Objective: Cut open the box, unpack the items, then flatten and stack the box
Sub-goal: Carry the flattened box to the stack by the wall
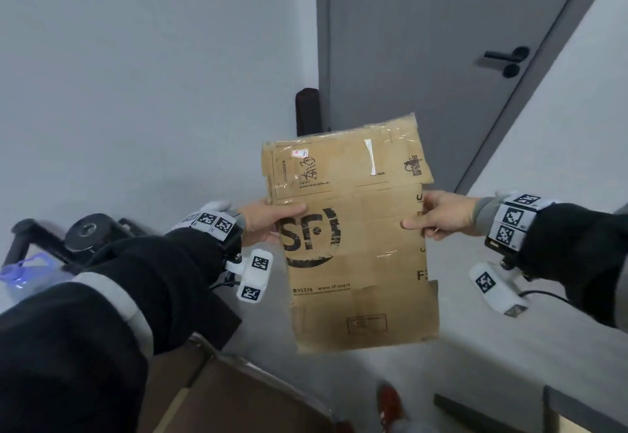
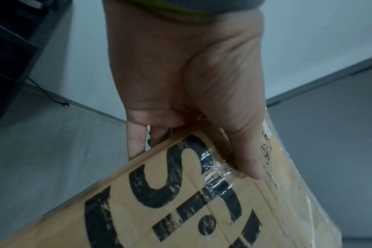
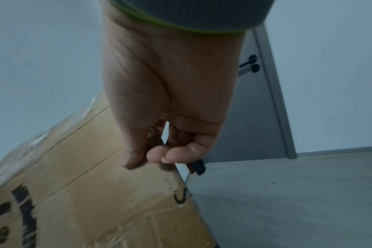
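A flattened brown cardboard box [image 1: 353, 245] with a black SF logo and clear tape hangs upright in the air in front of me. My left hand [image 1: 272, 222] grips its left edge, thumb lying across the printed face [image 2: 181, 209] and fingers [image 2: 136, 142] behind it. My right hand [image 1: 431, 220] pinches the right edge, thumb on the front of the box [image 3: 96, 184], fingers curled behind. A small black and red knife-like tool [image 3: 196, 167] with a thin metal blade sticks out under those curled right fingers.
A grey door [image 1: 441, 41] with a black handle [image 1: 506, 57] stands behind. Brown cardboard [image 1: 238, 395] lies at the lower left. A blue-capped water jug [image 1: 27, 269] and black frame [image 1: 85, 232] sit left. A red shoe [image 1: 389, 402] is on the grey floor.
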